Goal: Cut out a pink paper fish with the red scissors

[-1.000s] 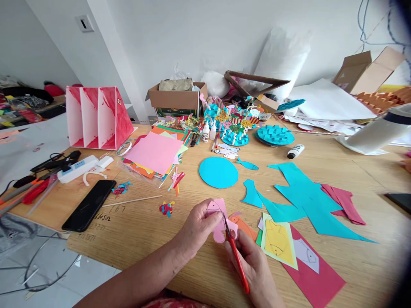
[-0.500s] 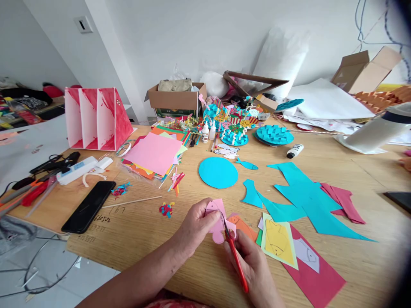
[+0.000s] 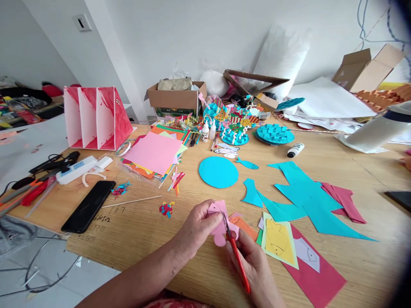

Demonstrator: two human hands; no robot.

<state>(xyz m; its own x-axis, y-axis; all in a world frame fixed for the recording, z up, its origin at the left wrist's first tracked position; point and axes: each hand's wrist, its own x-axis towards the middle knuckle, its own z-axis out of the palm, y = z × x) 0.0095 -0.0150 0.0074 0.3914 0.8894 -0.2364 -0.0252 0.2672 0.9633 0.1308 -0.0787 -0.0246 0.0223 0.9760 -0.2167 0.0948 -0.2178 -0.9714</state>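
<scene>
Between the thumb and fingers of my left hand (image 3: pixel 205 222) is a piece of pink paper (image 3: pixel 220 239) with a fish outline drawn on it. My right hand (image 3: pixel 253 261) grips red-handled scissors (image 3: pixel 240 267), whose blades lie at the pink paper along the drawn fish. Just behind my right hand lies an orange paper fish (image 3: pixel 243 226), partly covered. To its right, a yellow paper with a drawn fish (image 3: pixel 278 244) rests on pale green paper, beside a lilac paper fish (image 3: pixel 307 255) on a dark red sheet (image 3: pixel 321 280).
A blue paper circle (image 3: pixel 218 172) and large blue offcuts (image 3: pixel 308 196) lie beyond my hands. On the left are a black phone (image 3: pixel 89 206), a wooden stick (image 3: pixel 131 201) and a stack of coloured paper (image 3: pixel 154 152). Glue bottles (image 3: pixel 205 131) and a cardboard box (image 3: pixel 175 99) stand at the back.
Both hands, with the pink paper and scissors, have shifted very slightly right and down. The scissors are still at the paper; the other things lie as before.
</scene>
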